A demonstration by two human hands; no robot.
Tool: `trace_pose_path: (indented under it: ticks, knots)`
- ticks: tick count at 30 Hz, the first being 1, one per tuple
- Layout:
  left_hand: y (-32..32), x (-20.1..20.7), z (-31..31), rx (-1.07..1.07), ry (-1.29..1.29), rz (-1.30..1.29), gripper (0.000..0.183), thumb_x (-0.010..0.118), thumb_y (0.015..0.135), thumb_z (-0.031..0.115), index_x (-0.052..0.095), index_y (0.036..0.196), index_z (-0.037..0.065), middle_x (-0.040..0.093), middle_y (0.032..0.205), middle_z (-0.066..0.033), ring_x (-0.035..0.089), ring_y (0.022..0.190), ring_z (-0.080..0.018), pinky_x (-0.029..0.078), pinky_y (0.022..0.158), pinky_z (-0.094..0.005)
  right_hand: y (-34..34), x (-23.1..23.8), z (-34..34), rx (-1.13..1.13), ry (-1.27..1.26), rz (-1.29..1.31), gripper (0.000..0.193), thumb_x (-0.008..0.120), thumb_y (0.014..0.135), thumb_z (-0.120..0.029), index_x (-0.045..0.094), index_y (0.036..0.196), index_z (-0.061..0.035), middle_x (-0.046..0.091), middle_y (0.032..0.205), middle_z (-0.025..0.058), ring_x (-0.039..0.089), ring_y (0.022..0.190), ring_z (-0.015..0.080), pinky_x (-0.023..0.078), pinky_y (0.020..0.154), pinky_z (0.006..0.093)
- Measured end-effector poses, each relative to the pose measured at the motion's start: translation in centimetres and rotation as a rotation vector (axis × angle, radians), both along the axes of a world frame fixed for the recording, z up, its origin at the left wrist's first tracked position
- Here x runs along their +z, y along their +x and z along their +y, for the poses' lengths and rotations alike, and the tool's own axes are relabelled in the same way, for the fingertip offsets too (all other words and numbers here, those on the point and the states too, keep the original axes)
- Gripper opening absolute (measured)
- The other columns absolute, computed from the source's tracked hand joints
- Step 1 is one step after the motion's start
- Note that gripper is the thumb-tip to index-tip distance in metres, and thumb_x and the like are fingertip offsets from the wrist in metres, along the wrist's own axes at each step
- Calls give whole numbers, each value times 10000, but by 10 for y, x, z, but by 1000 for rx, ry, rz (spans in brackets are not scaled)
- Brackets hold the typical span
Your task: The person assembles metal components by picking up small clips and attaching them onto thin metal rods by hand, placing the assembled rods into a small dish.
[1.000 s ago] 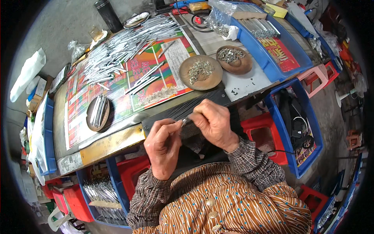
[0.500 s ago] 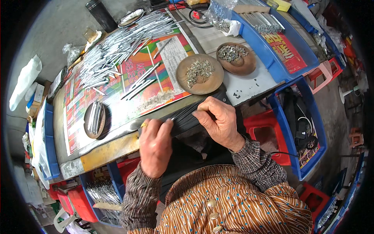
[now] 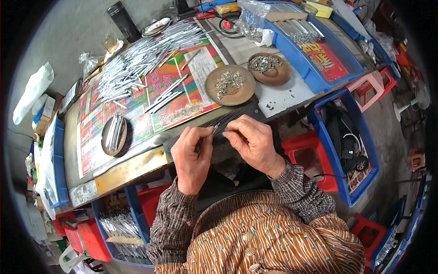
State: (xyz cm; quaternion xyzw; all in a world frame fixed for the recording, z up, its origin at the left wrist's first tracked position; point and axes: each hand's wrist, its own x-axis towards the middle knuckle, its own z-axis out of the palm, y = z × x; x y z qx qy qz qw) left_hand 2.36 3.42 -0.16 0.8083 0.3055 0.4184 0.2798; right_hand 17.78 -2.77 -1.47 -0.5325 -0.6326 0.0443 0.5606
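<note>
At the table's near edge, my left hand (image 3: 193,157) is closed in a pinch, with a small shiny metal piece (image 3: 216,128) at its fingertips. Just to its right, my right hand (image 3: 254,145) has thumb and forefinger pressed together; whatever they hold is too small or hidden. The two sets of fingertips are close but apart. Beyond them lies a bundle of thin black cords (image 3: 233,113) along the edge. A round wooden dish (image 3: 244,97) with small metal fittings stands behind the cords, and a second wooden dish (image 3: 279,79) with dark metal bits sits to its right.
Many silvery rods (image 3: 132,68) are heaped over a colourful printed sheet (image 3: 137,107). An oval wooden dish (image 3: 106,147) at left holds several rods. Blue trays (image 3: 315,75) stand at right, and a blue bin (image 3: 351,201) and a red stool (image 3: 296,144) are below the table.
My left hand has moved right and slightly up toward my right hand, and a metal piece now shows at its fingertips. My right hand has hardly moved.
</note>
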Motion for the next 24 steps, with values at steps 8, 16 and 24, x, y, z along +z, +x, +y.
trace_pose_path:
  ticks: [8, 16, 24]
  knots:
    - [-15, 6, -20, -64, -394, -137, 131, 587, 868, -78, 629, 988, -47, 605, 888, -10, 514, 791, -47, 435, 703, -192, -15, -1, 1, 44, 30, -32, 192, 715, 795, -102, 576, 895, -16, 591, 781, 111, 607, 697, 301, 493, 601, 373]
    - [-16, -5, -23, -138, -442, -324, 157, 601, 827, -108, 625, 966, -40, 624, 919, -43, 521, 742, -46, 435, 629, -187, -23, 0, -1, 50, 34, 43, 111, 659, 834, -52, 553, 830, -18, 562, 719, 107, 582, 601, 276, 462, 533, 355]
    - [-22, 5, -20, -35, -185, -204, 178, 602, 798, -144, 621, 943, -41, 631, 924, -77, 583, 797, -97, 478, 690, -221, -33, 3, 9, 76, -2, 98, 132, 644, 863, -84, 547, 809, -12, 536, 685, 105, 559, 560, 260, 440, 509, 358]
